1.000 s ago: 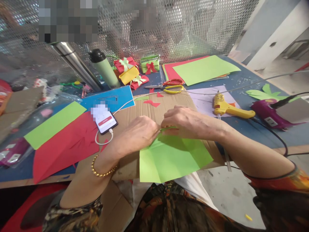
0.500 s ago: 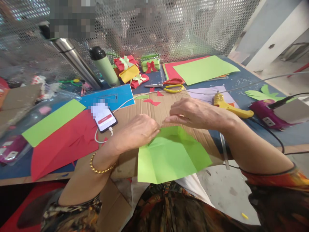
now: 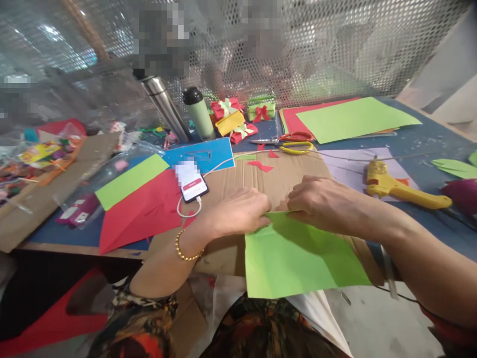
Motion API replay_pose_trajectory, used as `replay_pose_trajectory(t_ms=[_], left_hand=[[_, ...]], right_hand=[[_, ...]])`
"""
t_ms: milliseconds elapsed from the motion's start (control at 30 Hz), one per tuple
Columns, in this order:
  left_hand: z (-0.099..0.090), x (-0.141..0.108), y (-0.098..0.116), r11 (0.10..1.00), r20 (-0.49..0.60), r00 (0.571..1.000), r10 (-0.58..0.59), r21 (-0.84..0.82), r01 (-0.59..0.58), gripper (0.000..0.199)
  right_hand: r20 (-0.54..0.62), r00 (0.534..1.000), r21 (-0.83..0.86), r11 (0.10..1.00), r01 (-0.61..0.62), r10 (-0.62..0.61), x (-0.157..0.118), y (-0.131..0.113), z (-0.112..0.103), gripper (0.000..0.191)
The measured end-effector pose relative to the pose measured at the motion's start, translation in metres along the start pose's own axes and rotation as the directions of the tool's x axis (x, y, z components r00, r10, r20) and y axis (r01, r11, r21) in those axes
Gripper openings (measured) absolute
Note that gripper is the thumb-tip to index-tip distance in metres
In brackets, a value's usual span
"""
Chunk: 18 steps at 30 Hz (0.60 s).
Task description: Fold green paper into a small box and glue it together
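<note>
Right hand [image 3: 322,203] has come back down onto the far edge of the green sheet [image 3: 307,266]; half a second ago it was lifted just clear. View has swung left too. Both hands now pinch that far edge, left hand [image 3: 240,210] near the corner, small gap between them; fingertips partly hidden. Sheet is creased, on the cardboard [image 3: 298,169], near end overhanging toward the lap. Beyond the hands: red scraps [image 3: 261,166], then scissors [image 3: 298,147] at the cardboard's far edge. Left: phone [image 3: 196,187] with cable plugged in, red paper [image 3: 141,214] next to it, light green strip [image 3: 132,181] overlapping that. Right: yellow glue gun [image 3: 395,184] on a lilac sheet [image 3: 337,159]. Back: green bottle [image 3: 201,118] beside a steel flask [image 3: 169,109], both upright.
</note>
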<state>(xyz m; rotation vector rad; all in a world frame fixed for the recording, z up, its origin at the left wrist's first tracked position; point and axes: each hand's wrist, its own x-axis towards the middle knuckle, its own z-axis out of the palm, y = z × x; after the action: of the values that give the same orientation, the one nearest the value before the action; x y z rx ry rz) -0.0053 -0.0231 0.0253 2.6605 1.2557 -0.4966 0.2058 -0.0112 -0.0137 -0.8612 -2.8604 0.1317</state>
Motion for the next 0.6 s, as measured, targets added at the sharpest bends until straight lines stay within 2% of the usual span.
replay_pose_trajectory(t_ms=[100,233,333,467,600], left_hand=[[0.001,-0.002,0.002,1.0,0.051,0.999,0.009,0.026,-0.01,0.019],[0.003,-0.004,0.004,0.998,0.033,0.999,0.016,0.067,-0.018,0.016],[0.002,-0.005,0.005,0.994,0.036,0.999,0.008,0.11,-0.012,0.019],[0.0,-0.007,0.006,0.992,0.01,0.999,0.033,0.125,-0.034,0.02],[-0.002,-0.008,0.004,0.989,-0.013,1.0,0.026,0.146,-0.024,0.018]], right_hand=[[0.016,1.0,0.003,1.0,0.012,-0.012,0.0,-0.004,-0.002,0.025],[-0.058,0.996,-0.024,0.998,0.064,-0.065,0.001,-0.005,0.003,0.03],[-0.062,0.995,-0.031,0.997,0.076,-0.078,0.003,-0.003,0.01,0.03],[0.013,1.0,-0.025,1.0,0.008,-0.007,0.005,-0.006,0.008,0.023],[0.143,0.986,-0.056,0.995,-0.083,0.091,0.007,-0.017,-0.007,0.009]])
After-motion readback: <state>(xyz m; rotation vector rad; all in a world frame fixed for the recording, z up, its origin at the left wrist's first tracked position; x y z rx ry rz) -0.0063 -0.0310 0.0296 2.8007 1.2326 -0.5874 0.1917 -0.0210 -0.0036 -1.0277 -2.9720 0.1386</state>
